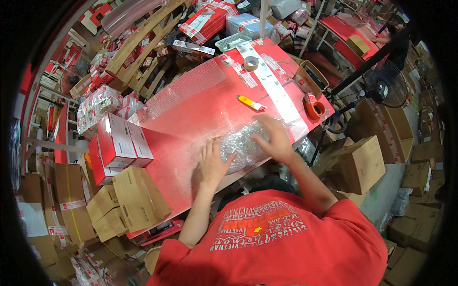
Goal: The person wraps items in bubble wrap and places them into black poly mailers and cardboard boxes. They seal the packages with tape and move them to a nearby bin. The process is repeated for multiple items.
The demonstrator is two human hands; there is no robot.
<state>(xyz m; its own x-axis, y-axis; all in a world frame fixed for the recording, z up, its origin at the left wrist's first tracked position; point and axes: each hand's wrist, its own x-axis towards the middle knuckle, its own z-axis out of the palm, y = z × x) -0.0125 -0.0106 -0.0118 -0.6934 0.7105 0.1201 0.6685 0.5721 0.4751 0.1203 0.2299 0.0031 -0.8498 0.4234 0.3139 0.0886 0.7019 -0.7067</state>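
A bundle in clear bubble wrap [241, 146] lies on the red tabletop [179, 132] near the edge closest to me. My left hand [214, 161] rests at the bundle's left side, its fingers spread and its thumb against the plastic. Over the bundle's right part is my right hand [273, 137], slightly blurred, with thumb and fingers apart. Neither hand grips anything. What the wrap holds cannot be made out. A yellow utility knife [250, 103] lies just beyond my right hand. Farther back, a roll of tape [251, 63] rests on a strip of printed labels [268, 82].
An orange tape dispenser [315, 108] and an open carton [310, 78] stand at the table's right edge. Red-and-white boxes [123, 143] and brown cartons [139, 200] crowd the left end. Bubble wrap [186, 93] lies along the far edge. A pedestal fan [384, 87] stands at right, near another person's arm [381, 40].
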